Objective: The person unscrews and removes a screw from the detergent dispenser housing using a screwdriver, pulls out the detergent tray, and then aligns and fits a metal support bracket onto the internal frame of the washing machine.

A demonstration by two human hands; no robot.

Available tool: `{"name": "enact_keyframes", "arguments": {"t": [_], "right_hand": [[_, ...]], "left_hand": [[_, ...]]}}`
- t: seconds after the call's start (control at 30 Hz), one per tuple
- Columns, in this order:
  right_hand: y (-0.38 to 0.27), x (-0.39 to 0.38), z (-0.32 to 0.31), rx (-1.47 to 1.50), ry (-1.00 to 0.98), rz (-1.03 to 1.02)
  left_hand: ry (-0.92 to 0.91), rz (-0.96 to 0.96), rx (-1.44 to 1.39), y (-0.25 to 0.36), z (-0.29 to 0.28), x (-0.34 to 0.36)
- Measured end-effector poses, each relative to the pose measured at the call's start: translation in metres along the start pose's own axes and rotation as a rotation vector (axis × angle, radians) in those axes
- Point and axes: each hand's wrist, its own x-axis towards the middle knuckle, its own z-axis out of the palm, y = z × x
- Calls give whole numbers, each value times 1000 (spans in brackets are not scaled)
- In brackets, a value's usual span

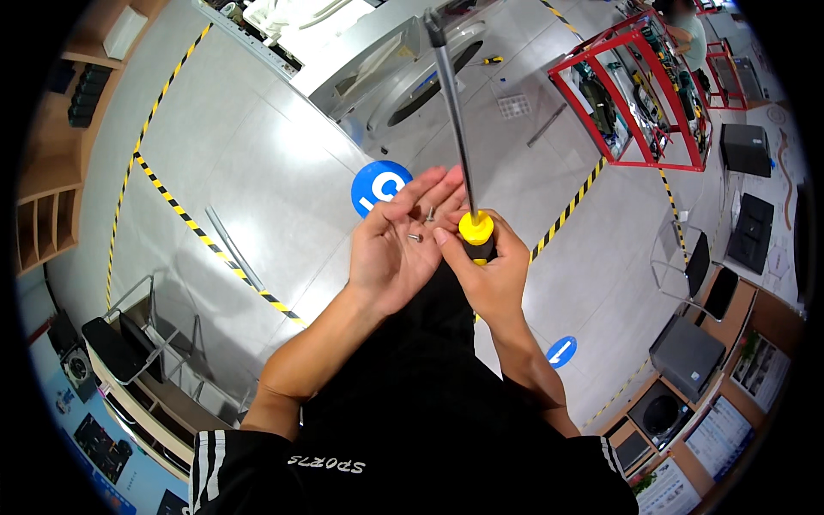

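Note:
My left hand (pixel 390 257) is turned palm up and slightly cupped, its fingers extended. Two small metal screws lie in it: one screw (pixel 415 238) on the palm, another screw (pixel 431 215) near the base of the fingers. My right hand (pixel 496 273) is closed around the yellow and black handle of a long screwdriver (pixel 452 99), its shaft pointing up and away from me. The right thumb's tip is close beside the left palm; whether they touch I cannot tell. Part of the handle is hidden by my right fingers.
A front-loading washing machine (pixel 360 64) lies ahead, opened up. Beside it on the floor are a yellow-black tool (pixel 493 61) and a white tray (pixel 514 106). A red tool cart (pixel 631 94) stands far right, a person (pixel 687 39) behind it. A chair (pixel 129 343) is at left.

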Motion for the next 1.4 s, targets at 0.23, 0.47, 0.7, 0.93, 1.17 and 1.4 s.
{"name": "enact_keyframes", "arguments": {"t": [0.23,0.47,0.7,0.93,1.17,1.4], "right_hand": [[4,3,5,-140,37,-71],[37,4,11,173,92,128],[94,8,6,332,131,296],[168,9,5,296,57,356],[192,8,13,332,44,373],[183,6,-6,272,57,370]], "left_hand": [[-24,-38,144,-6,-3,0],[225,-125,343,2,-19,13],[422,-313,560,-9,-64,34],[573,-325,625,-28,-110,63],[625,-334,610,-32,-128,75],[499,-234,484,-27,-121,89]]}}
